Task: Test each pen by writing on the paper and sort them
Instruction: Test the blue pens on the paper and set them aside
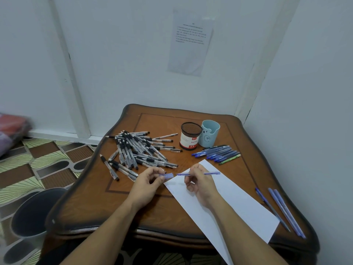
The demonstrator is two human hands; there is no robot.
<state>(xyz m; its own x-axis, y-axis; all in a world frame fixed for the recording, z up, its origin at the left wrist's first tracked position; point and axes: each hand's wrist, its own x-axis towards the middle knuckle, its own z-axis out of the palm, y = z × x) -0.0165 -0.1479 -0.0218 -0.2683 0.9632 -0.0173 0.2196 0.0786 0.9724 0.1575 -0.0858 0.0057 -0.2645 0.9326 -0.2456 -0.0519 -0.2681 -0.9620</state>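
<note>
1. Right hand (200, 181): fingers curled round a blue pen (205, 173), held level above the far end of the paper (238, 205), bare tip pointing to 9 o'clock.
2. Left hand (150, 178): thumb and fingers pinch the cap (167, 175), just off the tip, a small gap between them.
3. Paper: white, lying diagonally from under the right hand toward 5 o'clock, overhanging the near edge of the table (91, 199).
4. 11 o'clock of the hands: loose pile (137, 148) of black-grip pens.
5. 12 to 1 o'clock: mesh cup (191, 139) touching blue cup (210, 135). Just nearer, a row of blue pens (217, 153).
6. 4 o'clock: three blue pens (282, 209) beside the paper.
7. 8 o'clock, on the floor: bin (32, 211).
</note>
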